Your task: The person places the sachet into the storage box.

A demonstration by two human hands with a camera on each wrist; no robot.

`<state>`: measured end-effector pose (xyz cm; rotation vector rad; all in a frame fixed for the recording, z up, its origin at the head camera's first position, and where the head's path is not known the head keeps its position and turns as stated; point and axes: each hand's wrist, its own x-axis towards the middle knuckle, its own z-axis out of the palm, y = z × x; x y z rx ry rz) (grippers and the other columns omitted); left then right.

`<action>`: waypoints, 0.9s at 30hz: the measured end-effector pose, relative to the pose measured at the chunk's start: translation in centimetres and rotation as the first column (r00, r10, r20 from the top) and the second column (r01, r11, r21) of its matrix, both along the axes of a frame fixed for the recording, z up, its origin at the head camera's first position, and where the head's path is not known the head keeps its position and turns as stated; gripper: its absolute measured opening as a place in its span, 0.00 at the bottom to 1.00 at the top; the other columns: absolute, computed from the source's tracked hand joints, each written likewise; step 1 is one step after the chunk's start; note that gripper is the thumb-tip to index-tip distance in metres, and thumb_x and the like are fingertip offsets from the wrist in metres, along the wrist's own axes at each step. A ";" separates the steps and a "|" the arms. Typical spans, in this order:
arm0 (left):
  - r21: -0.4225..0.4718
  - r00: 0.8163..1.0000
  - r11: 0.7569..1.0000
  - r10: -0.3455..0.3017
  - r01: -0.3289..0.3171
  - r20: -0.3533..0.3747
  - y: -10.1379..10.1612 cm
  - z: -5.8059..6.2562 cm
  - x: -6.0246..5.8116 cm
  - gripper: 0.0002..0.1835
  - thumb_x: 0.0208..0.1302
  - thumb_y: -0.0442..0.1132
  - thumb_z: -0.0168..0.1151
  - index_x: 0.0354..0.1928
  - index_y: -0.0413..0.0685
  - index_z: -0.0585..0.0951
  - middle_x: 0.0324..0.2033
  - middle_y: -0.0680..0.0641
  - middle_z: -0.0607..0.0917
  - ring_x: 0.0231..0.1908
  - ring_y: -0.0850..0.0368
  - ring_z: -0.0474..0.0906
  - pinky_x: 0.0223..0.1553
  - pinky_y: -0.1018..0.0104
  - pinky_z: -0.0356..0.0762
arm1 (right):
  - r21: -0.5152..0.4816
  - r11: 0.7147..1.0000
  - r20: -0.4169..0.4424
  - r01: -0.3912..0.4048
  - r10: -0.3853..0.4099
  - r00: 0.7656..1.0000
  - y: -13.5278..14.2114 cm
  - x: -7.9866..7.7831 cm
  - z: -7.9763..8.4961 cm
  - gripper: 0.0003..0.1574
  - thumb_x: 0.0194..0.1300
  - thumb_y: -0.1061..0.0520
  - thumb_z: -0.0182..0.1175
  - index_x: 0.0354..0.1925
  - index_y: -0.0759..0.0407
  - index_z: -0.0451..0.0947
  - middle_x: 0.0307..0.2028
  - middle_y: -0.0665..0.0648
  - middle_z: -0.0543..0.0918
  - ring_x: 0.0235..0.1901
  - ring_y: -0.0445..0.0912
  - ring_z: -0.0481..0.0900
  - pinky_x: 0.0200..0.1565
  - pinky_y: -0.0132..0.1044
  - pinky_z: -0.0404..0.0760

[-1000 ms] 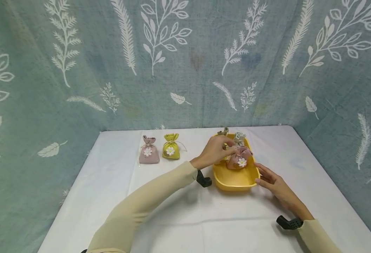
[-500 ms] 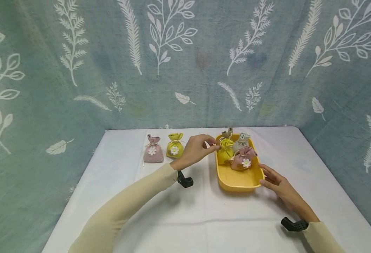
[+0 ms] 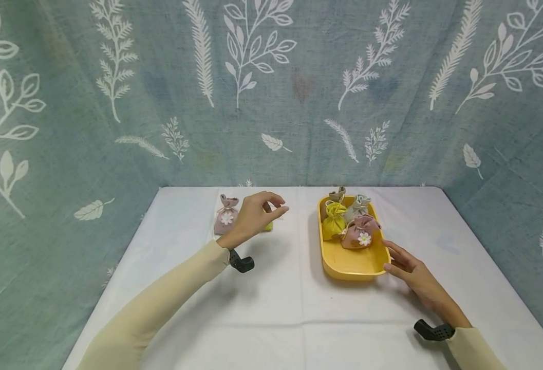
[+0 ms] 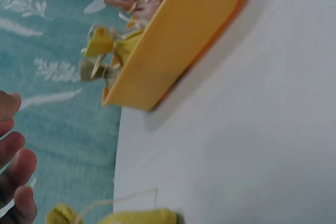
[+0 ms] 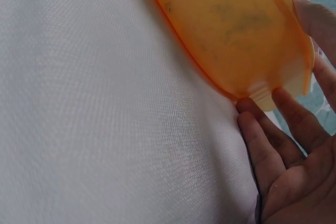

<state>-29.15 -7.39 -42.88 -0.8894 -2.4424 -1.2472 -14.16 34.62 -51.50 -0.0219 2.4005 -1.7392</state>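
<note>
The yellow tray [image 3: 340, 261] stands upright, four tied pouches [image 3: 354, 237] gathered toward its twelve o'clock end; one pink pouch [image 3: 224, 225] and one half-hidden yellow pouch [image 3: 268, 226] are at nine o'clock, well apart.

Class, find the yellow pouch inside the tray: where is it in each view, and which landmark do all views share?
Head: yellow pouch, right of centre, inside the tray.
Left wrist: upper left, its top showing past the tray.
Right wrist: not visible.
Shared landmark: the tray.
</note>
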 end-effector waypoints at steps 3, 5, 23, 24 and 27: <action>0.017 0.999 1.000 0.024 -0.025 0.049 -1.8 -0.2 0.0 0.11 0.66 0.47 0.73 0.44 0.48 0.88 0.37 0.54 0.87 0.30 0.59 0.79 0.31 0.63 0.77 | -0.021 1.000 -0.007 -0.002 0.002 1.000 0.0 0.0 0.0 0.45 0.76 0.51 0.62 0.82 0.50 0.53 0.79 0.71 0.50 0.74 0.68 0.57 0.61 0.33 0.74; 0.013 0.997 0.999 0.041 -0.043 0.072 -3.0 -0.5 -0.1 0.11 0.67 0.47 0.72 0.44 0.50 0.88 0.37 0.54 0.87 0.31 0.59 0.79 0.31 0.62 0.78 | -0.040 0.999 -0.012 -0.005 0.005 1.000 0.0 0.0 -0.1 0.45 0.76 0.52 0.61 0.82 0.51 0.52 0.78 0.72 0.50 0.74 0.68 0.56 0.56 0.24 0.73; -0.034 0.963 0.970 0.243 -0.240 0.120 -11.5 -2.3 -1.0 0.12 0.69 0.51 0.70 0.47 0.54 0.88 0.41 0.54 0.87 0.33 0.56 0.79 0.33 0.59 0.78 | -0.029 1.000 -0.012 0.006 -0.007 1.000 -0.3 0.1 -0.1 0.45 0.77 0.51 0.61 0.82 0.51 0.52 0.78 0.72 0.52 0.73 0.68 0.58 0.55 0.23 0.73; -0.034 0.960 0.968 0.251 -0.249 0.124 -11.8 -2.4 -1.0 0.11 0.69 0.51 0.70 0.47 0.55 0.88 0.41 0.54 0.87 0.33 0.56 0.79 0.32 0.59 0.78 | -0.029 1.000 -0.011 0.008 -0.008 1.000 -0.3 0.1 0.0 0.45 0.76 0.51 0.61 0.82 0.51 0.52 0.78 0.72 0.52 0.73 0.68 0.58 0.56 0.23 0.73; -0.034 0.953 0.962 0.272 -0.270 0.130 -12.5 -2.8 -1.3 0.11 0.68 0.52 0.70 0.45 0.57 0.87 0.42 0.55 0.86 0.32 0.55 0.78 0.30 0.59 0.77 | -0.034 0.999 -0.022 0.006 -0.007 1.000 -0.1 0.2 0.1 0.45 0.76 0.52 0.61 0.82 0.52 0.52 0.78 0.72 0.51 0.74 0.69 0.56 0.55 0.23 0.73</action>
